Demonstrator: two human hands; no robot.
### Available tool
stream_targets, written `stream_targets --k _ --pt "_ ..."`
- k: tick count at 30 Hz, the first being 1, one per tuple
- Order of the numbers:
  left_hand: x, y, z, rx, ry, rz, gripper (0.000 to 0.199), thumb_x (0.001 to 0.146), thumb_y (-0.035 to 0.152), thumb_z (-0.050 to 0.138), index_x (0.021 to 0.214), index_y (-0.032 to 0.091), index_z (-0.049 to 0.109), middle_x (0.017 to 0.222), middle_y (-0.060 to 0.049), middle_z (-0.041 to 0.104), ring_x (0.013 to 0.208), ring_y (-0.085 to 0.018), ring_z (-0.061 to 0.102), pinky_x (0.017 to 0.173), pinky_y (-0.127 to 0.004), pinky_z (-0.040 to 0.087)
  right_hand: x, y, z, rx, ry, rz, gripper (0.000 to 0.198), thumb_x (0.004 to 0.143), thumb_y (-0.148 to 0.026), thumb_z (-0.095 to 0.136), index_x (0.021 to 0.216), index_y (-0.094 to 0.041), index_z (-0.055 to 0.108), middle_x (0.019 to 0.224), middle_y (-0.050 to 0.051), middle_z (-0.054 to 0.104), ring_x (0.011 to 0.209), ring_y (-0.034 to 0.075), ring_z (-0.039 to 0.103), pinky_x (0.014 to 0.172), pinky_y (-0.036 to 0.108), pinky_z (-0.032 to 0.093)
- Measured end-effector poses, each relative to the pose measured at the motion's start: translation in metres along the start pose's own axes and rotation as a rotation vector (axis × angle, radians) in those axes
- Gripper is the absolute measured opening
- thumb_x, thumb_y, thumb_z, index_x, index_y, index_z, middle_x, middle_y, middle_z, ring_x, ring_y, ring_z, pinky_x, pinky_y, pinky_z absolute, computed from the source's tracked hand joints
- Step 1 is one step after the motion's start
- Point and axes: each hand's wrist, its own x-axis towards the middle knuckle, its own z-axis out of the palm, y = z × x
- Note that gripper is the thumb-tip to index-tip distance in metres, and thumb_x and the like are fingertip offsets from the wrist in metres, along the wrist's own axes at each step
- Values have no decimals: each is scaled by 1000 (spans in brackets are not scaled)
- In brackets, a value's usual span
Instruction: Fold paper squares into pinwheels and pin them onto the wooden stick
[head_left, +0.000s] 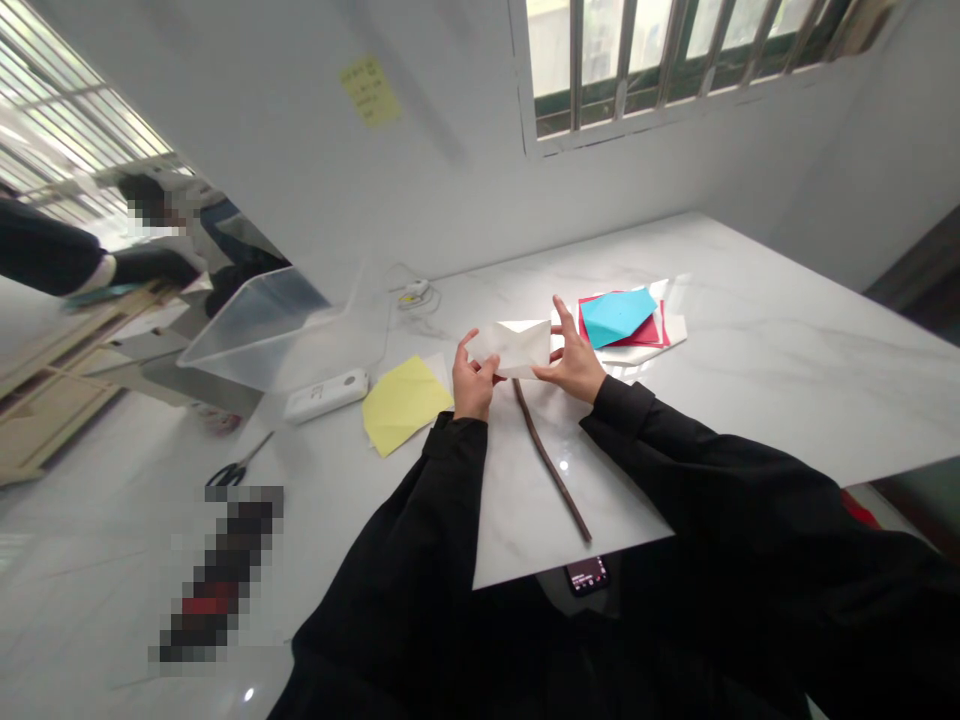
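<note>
A folded piece of white paper (519, 348) is held up over the table, creased, with a V-shaped dip along its top edge. My left hand (474, 388) grips its left end, thumb on the near face. At the right end, my right hand (577, 366) has its thumb and some fingers at the paper's edge, while the index finger points up, off the paper. Beneath the paper, a thin brown stick (552, 466) lies on the table and runs toward the front edge; its far end is hidden.
To the right lie blue paper (619, 314) and red paper (658, 325) over white sheets. Yellow paper (405, 405), a white oblong device (326, 396), scissors (234, 472) and a clear plastic bin (262, 335) are leftward. A phone (587, 575) sits below the table edge. Another person (225, 225) is at far left.
</note>
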Motion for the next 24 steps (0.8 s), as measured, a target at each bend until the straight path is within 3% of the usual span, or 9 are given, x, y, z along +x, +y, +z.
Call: stream_targets --k 4,8,12,16,20,24 --pt "-2 2 1 -22 -8 -14 82 71 20 77 148 24 48 106 -7 73 84 -19 71 65 -25 59 1 -6 -4 -97 13 14 113 79 -42 80 169 -26 13 142 18 62 72 22 69 68 42 66" --pt "-5 5 4 -39 -56 -13 88 69 22 80 150 24 47 114 -9 74 94 -22 73 72 -29 62 2 -9 -5 -126 22 33 91 84 -33 68 165 -24 27 141 18 62 75 22 69 68 41 66" --pt "-8 7 6 -43 -140 -28 83 67 28 83 143 20 53 118 -11 73 100 -26 72 76 -34 63 3 -11 -4 -123 34 15 69 86 -28 61 154 -20 48 131 16 69 77 23 70 75 43 65" --pt "-9 9 6 -7 -137 -17 70 67 33 83 131 19 59 113 -10 74 99 -25 72 74 -32 62 5 -12 -8 -79 82 19 53 92 -32 56 145 -23 56 115 11 76 70 23 71 79 44 63" --pt "-10 9 5 26 -112 4 71 67 34 83 132 21 58 112 -8 74 97 -23 72 73 -30 62 9 -12 -15 -45 137 40 42 96 -35 52 136 -24 58 86 3 75 58 19 68 74 38 61" --pt "-9 9 4 24 -124 2 88 66 28 83 148 22 49 116 -9 74 97 -22 72 73 -29 62 12 -12 -16 55 188 82 27 89 -39 62 111 -25 55 80 0 68 57 16 66 57 30 57"
